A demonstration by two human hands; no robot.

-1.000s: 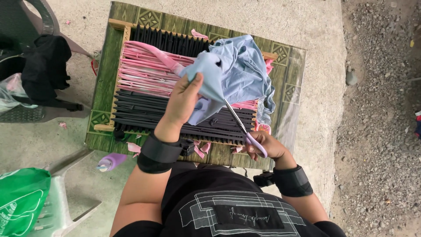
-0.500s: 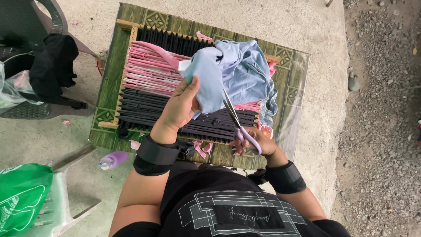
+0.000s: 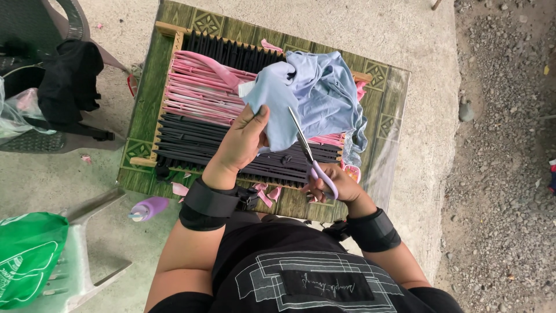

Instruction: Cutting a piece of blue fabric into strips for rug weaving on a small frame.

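Scissors (image 3: 307, 152) gripped in my right hand (image 3: 336, 184), blades partway into light-blue cloth (image 3: 315, 95) pinched by my left hand (image 3: 243, 142); most remains uncut above loom (image 3: 202, 139).

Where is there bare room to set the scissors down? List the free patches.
Free: the green mat strip between the blue cloth and concrete; bare concrete right of it. Crowded: the wooden frame, filled with pink and black strips and cloth; the near edge with pink scraps, left hand and right hand holding scissors.
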